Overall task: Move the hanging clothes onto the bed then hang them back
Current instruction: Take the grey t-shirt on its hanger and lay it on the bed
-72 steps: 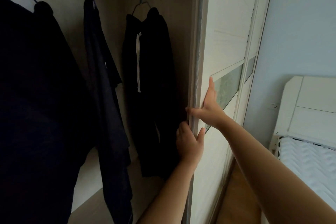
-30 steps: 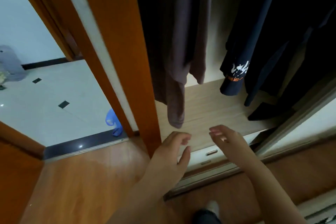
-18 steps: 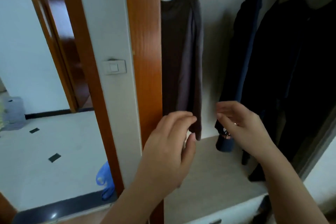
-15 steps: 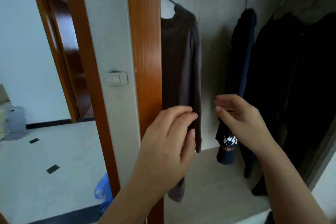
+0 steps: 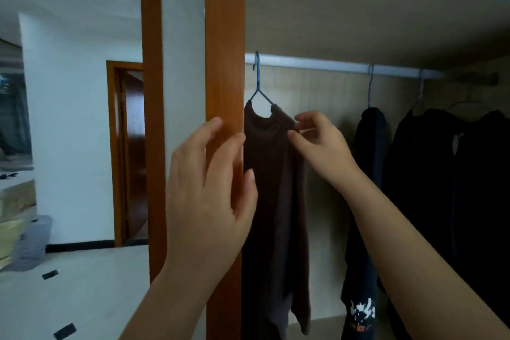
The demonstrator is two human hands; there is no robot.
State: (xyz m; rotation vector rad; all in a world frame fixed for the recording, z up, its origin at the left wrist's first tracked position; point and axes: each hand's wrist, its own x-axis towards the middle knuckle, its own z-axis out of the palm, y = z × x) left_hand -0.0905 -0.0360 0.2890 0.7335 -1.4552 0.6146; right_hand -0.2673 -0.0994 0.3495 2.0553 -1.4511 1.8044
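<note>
A dark brown long-sleeved shirt (image 5: 276, 188) hangs on a blue hanger (image 5: 258, 83) at the left end of the wardrobe rail (image 5: 317, 65). My right hand (image 5: 320, 146) is at the shirt's right shoulder, thumb and forefinger slightly apart at the fabric edge. In front of the wooden wardrobe post (image 5: 225, 50), my left hand (image 5: 209, 201) is spread open with its fingertips near the shirt's left edge. Further right on the rail hang a navy shirt with a white and orange print (image 5: 364, 284) and several black garments (image 5: 455, 174).
The orange wooden post stands right beside the brown shirt. Left of it an open doorway (image 5: 129, 146) leads to a tiled room. A shelf board runs above the rail, and the wardrobe's light bottom panel (image 5: 325, 328) shows below the clothes.
My view has swung from the wardrobe's right side to its left end and tilted up. Both hands have risen from waist height to the brown shirt's shoulders.
</note>
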